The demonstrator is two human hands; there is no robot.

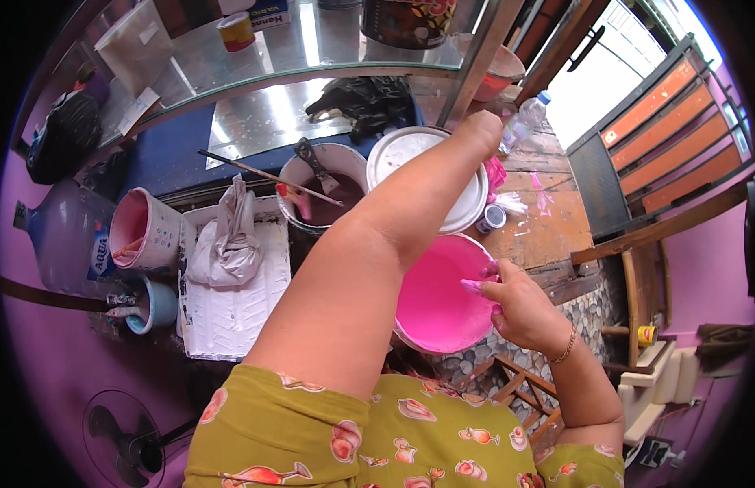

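Head view. Pink paint bucket [438, 305] sits right of centre, in front of the body, its inside coated bright pink.

Right hand [525, 307] at the bucket's right rim. Visible fingers parted, nails and tips smeared pink, one reaching inward over the paint. Cannot tell whether they pinch the rim. Bracelet [566, 346] on the wrist.

Left arm stretches diagonally across the bench, passing over the white lid [391, 159] and the pink bucket's upper left edge. Left hand [483, 130] lies at its far end, near a clear bottle [524, 122] with a blue cap and a reddish bowl [499, 73]. Its fingers are hidden; cannot tell whether spread or pressed together.

Just beyond the pink bucket, on the wooden tabletop [556, 228]: a small jar [492, 217], with pink smears on the boards nearby.

Left of the lid: a bucket of murky liquid [357, 167], with a flat-bladed scraper [311, 159] and a long thin stick [239, 167] leaning across its rim. Further left, a white tray [231, 321] with a crumpled pale cloth [227, 252] on it. Beside the tray, a pink-lined bucket [162, 236] and a light-blue cup [159, 305] holding a brush.
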